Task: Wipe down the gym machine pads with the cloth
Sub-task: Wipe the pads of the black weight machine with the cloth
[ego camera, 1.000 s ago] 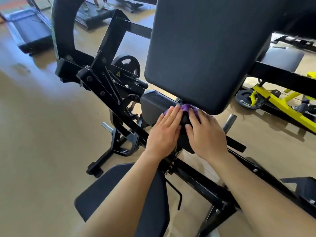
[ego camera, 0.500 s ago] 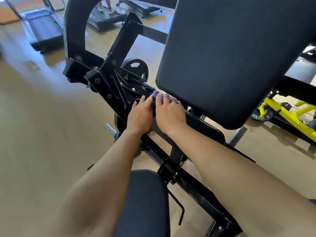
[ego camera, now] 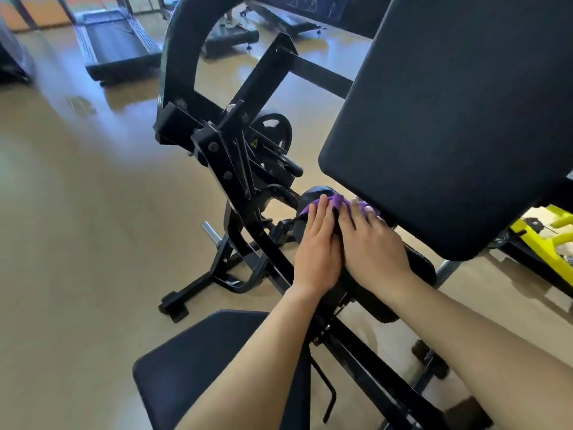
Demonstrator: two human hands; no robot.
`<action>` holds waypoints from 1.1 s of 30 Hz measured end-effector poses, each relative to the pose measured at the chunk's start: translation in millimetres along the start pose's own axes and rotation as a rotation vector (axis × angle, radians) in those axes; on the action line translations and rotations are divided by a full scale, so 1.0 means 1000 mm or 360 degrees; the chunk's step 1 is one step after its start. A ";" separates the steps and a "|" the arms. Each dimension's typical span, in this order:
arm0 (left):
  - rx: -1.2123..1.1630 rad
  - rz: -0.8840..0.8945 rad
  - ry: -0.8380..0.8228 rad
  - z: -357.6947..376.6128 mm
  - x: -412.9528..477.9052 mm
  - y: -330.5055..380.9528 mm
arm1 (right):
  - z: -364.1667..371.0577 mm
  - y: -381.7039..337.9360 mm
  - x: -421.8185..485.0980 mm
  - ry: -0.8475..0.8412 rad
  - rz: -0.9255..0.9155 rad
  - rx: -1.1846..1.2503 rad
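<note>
A purple cloth (ego camera: 338, 201) lies pressed on a black roller pad (ego camera: 418, 268) of the gym machine, just under the lower edge of the big black chest pad (ego camera: 459, 119). My left hand (ego camera: 316, 249) and my right hand (ego camera: 372, 243) rest side by side, palms down, fingers flat on the cloth near the roller's far left end. Most of the cloth is hidden under my fingers. The black seat pad (ego camera: 198, 367) sits below my forearms.
The machine's black steel frame (ego camera: 229, 162) rises to the left with a weight plate (ego camera: 273, 131) and a chrome peg (ego camera: 210, 232). Treadmills (ego camera: 114, 41) stand at the back on the tan floor. A yellow machine (ego camera: 545, 243) sits at the right.
Both hands slid the cloth from mid-roller to its left end, and now sit slightly back toward the middle. The camera view shifted as my head moved.
</note>
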State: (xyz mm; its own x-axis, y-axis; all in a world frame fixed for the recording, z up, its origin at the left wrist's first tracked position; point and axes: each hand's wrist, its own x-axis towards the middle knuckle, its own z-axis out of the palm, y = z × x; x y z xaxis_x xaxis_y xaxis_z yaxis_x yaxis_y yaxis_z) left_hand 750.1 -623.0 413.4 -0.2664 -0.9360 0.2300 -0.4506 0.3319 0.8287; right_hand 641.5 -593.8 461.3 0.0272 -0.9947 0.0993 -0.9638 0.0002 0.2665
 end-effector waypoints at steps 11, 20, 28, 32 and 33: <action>-0.0225 -0.0233 0.0319 -0.028 0.056 -0.020 | -0.015 -0.020 0.069 -0.0202 -0.0114 0.0257; 0.0124 0.0039 0.0187 -0.004 0.045 -0.006 | -0.019 0.010 -0.011 -0.0251 0.0194 0.0268; -0.0525 -0.0402 0.0211 -0.011 0.085 -0.023 | -0.023 -0.027 0.019 -0.0041 0.0170 0.0346; -0.0997 -0.0828 0.0117 -0.024 0.084 -0.049 | -0.030 -0.025 0.026 -0.0034 0.0102 0.0485; -0.1123 -0.0902 0.0101 -0.021 0.074 -0.055 | -0.030 -0.023 0.026 -0.0029 0.0083 0.0485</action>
State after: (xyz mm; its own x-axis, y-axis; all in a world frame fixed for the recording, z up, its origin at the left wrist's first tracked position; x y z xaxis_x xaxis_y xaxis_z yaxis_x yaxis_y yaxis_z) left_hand 773.2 -712.8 395.1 -0.1071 -0.9489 -0.2969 0.1324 -0.3096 0.9416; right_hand 672.5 -616.8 486.1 -0.0265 -0.9958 0.0873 -0.9990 0.0232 -0.0385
